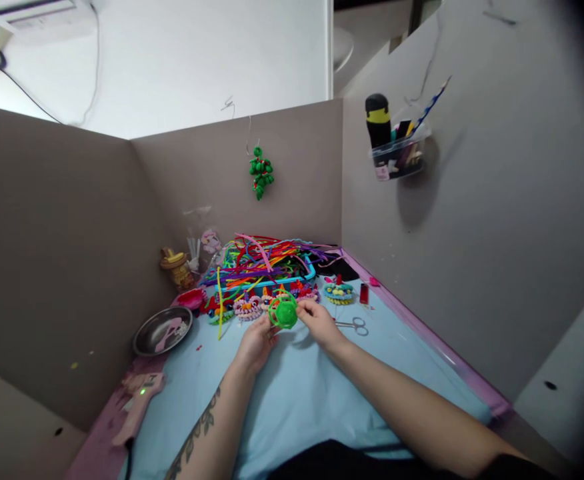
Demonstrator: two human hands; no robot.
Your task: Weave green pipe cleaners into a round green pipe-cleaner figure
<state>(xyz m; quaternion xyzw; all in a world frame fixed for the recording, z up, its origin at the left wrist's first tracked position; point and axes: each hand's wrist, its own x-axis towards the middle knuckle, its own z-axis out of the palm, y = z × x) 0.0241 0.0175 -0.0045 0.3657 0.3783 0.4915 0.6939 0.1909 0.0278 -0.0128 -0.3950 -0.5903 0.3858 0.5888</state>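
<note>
Between my hands is a bright green round piece (286,313) with a solid middle and thin loops around its edge; its exact kind I cannot tell. My left hand (257,343) grips it from the lower left, fingers closed. On its right edge, the fingertips of my right hand (317,321) pinch it. Just behind lie several small pipe-cleaner figures, among them a pink and white one (248,305) and a blue and yellow one (339,291). A pair of scissors (357,325) rests to the right of my right hand.
A blue-rimmed tray (312,268) heaped with coloured pipe cleaners (267,257) stands at the back. On the left are a metal bowl (142,333) and a pink glue gun (139,408) with a lit green light. Grey partitions (232,180) enclose the blue-covered table (297,400).
</note>
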